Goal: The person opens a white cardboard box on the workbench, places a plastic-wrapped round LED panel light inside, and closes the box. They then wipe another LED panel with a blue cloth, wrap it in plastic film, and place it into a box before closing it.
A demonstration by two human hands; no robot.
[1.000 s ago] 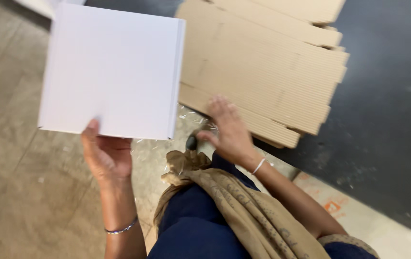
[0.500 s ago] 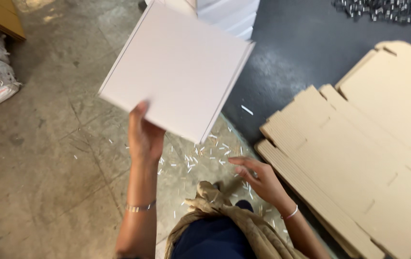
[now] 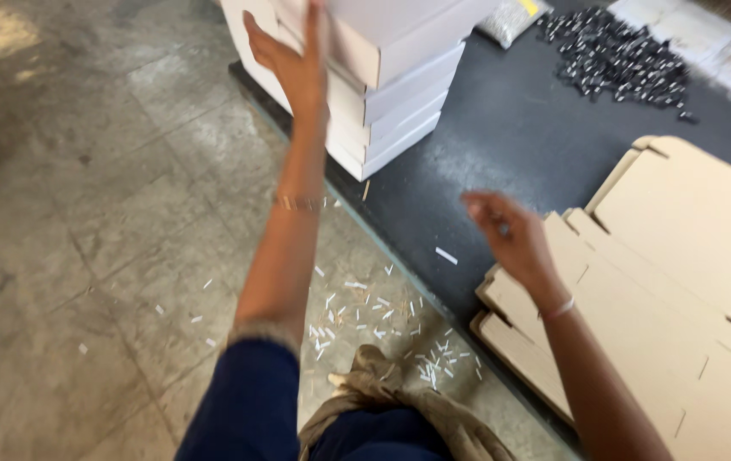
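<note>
Fingers (image 3: 265, 32) of my left hand (image 3: 290, 61) are spread and pressed flat against the side of the top white box (image 3: 400, 34), thumb up along its front edge; I can't tell whether they curl around it. That box sits uppermost on a stack of white boxes (image 3: 383, 111), which stands at the near edge of a dark mat (image 3: 511, 137). I see a thin bangle (image 3: 297, 203) on that wrist, and scattered white paper slivers (image 3: 365, 307) on the grey stone floor (image 3: 84, 213) below the arm. Moving right, my right hand (image 3: 506, 235) hangs in the air with fingers loosely apart, gripping nothing, blurred, just above the near corner of the flat brown cardboard blanks (image 3: 681, 290) lying on the mat. Far right at the top, I see a heap of small dark metal parts (image 3: 617, 55) on the mat, well apart from both hands.
</note>
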